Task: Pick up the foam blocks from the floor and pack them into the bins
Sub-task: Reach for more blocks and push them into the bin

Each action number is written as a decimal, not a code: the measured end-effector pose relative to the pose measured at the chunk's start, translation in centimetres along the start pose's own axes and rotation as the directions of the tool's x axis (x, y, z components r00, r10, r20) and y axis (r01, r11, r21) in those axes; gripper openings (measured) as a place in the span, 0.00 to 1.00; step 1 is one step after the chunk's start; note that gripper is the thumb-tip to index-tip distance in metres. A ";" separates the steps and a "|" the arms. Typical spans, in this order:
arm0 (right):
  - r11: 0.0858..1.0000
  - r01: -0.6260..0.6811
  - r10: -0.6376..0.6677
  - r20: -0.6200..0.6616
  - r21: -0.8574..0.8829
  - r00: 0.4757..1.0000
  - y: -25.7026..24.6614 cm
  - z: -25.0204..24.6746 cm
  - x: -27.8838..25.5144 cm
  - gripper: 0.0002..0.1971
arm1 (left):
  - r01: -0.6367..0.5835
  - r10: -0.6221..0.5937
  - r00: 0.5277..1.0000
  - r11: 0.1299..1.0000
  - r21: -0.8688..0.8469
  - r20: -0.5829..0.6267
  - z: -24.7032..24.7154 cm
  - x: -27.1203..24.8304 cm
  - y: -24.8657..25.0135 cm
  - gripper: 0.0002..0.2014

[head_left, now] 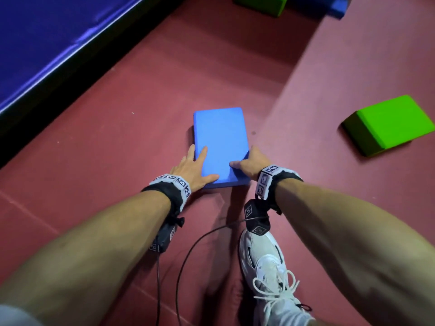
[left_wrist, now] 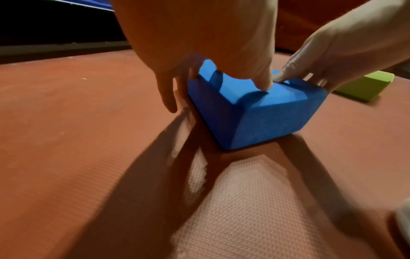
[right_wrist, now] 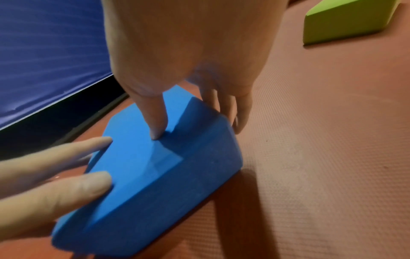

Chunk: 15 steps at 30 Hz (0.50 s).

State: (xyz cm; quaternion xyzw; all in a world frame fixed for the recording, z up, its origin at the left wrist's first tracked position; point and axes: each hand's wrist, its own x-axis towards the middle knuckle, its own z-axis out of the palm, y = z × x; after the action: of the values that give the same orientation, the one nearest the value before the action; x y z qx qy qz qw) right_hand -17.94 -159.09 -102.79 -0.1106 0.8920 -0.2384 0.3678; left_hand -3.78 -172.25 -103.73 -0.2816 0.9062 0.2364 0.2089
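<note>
A blue foam block [head_left: 221,137] lies flat on the red floor mat, and both hands are at its near end. My left hand [head_left: 195,168] rests its thumb and forefinger straight on the top face, while the other fingers reach down the left side. My right hand [head_left: 249,163] has its thumb on top and its fingers curled over the right edge. The left wrist view shows the block [left_wrist: 266,119] on the floor with both thumbs pressed on top. In the right wrist view the right fingers [right_wrist: 241,112] hang down the block's [right_wrist: 155,175] side.
A green foam block [head_left: 388,123] lies on the floor to the right. Another green block [head_left: 261,4] and a blue one [head_left: 339,8] sit at the far edge. A blue padded mat [head_left: 47,43] borders the left. My white shoe [head_left: 266,267] and wrist cables [head_left: 188,255] are below.
</note>
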 end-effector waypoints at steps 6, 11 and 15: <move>0.956 0.096 -0.109 0.032 0.276 0.994 -4.4 2.1 -1.7 0.23 | 0.107 -0.135 0.984 0.970 -0.218 -0.120 -1.8 -2.8 -2.2 0.47; 0.919 0.133 -0.165 0.055 0.372 0.985 -9.0 2.0 -5.7 0.25 | 0.062 -0.087 0.973 0.990 -0.124 -0.214 -6.1 -7.2 -4.2 0.43; 0.896 0.157 -0.169 -0.008 0.415 0.986 -11.4 0.1 -8.7 0.25 | -0.039 0.047 0.973 0.998 0.040 -0.226 -10.3 -10.0 -2.7 0.53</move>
State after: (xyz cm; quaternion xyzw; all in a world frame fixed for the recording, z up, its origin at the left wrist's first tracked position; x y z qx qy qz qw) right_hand -11.53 -165.68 -91.82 -0.1075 0.8034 -0.4504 0.3743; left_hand 2.94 -175.73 -91.20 -0.2836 0.9340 0.1912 0.1037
